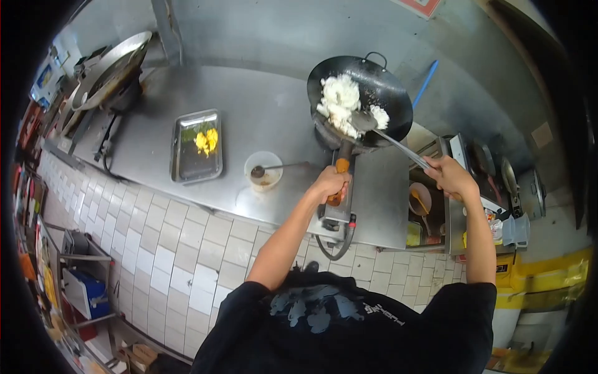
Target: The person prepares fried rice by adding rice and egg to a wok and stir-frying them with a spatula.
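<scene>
A dark wok (389, 87) on a burner holds white rice (341, 93) in a large clump, with a smaller clump at its right. My left hand (333, 184) is wrapped round the wok's wooden handle (342, 165). In my right hand (453, 177) is the shaft of a long metal spatula (402, 148), whose blade lies against the rice. Left of the wok, a white bowl (272, 160) has a ladle (258, 171) resting in it. Farther left, a metal tray (197, 170) carries yellow pieces, perhaps egg, and something green.
A second large wok (99, 71) stands at the far left of the steel counter (255, 100). A black hose (341, 252) hangs below the front edge. At the right are shelves with pans and a pink bowl (422, 197). A shelf rack (81, 257) stands at the lower left.
</scene>
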The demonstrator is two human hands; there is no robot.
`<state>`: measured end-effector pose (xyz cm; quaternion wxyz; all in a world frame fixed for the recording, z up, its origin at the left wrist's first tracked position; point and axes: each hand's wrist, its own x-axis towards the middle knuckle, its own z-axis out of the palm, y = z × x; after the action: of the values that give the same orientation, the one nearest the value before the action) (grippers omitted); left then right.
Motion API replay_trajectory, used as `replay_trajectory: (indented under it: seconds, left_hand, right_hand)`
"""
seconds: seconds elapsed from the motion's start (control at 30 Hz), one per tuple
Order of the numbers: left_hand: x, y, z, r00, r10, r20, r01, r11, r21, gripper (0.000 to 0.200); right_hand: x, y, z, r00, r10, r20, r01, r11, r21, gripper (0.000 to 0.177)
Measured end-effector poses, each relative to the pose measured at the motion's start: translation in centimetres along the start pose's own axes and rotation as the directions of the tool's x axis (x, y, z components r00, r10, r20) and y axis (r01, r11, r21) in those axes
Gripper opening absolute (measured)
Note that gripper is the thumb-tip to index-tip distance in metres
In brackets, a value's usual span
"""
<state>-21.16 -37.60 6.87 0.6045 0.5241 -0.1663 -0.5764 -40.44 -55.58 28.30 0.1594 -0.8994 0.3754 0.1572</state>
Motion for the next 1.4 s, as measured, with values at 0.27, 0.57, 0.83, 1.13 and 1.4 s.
replay_trajectory:
  seconds: [0.27, 0.57, 0.83, 1.13, 1.4]
  left_hand:
    - [-2.3, -1.8, -2.6, 0.995, -0.023, 0.097, 0.037, 0.989, -0.146, 0.050]
    - [-32.3, -39.3, -19.7, 0.866, -0.407, -0.292, 0.499, 0.750, 0.434, 0.048]
    - [-39.8, -37.2, -19.4, 0.609, -0.628, -0.485, 0.762, 0.632, 0.139, 0.045]
    - [-30.5, -15.9, -13.7, 0.806, -0.011, -0.592, 0.357, 0.806, 0.471, 0.035]
    - [-1.9, 1.0, -0.5, 0.964, -0.218, 0.152, 0.253, 0.928, -0.272, 0.050]
  right_hand:
    - [3.3, -3.8, 4.1, 0.993, -0.077, -0.090, 0.092, 0.978, 0.186, 0.041]
    - [2.7, 3.8, 9.4, 0.973, -0.106, -0.205, 0.162, 0.945, 0.284, 0.051]
    - [2.7, -1.1, 5.7, 0.948, -0.058, -0.313, 0.108, 0.984, 0.145, 0.043]
    - [0.0, 0.7, 3.7, 0.935, -0.184, -0.304, 0.219, 0.972, 0.086, 0.039]
    - [-5.4, -5.7, -10.1, 0.974, 0.200, -0.111, -0.205, 0.978, -0.037, 0.025]
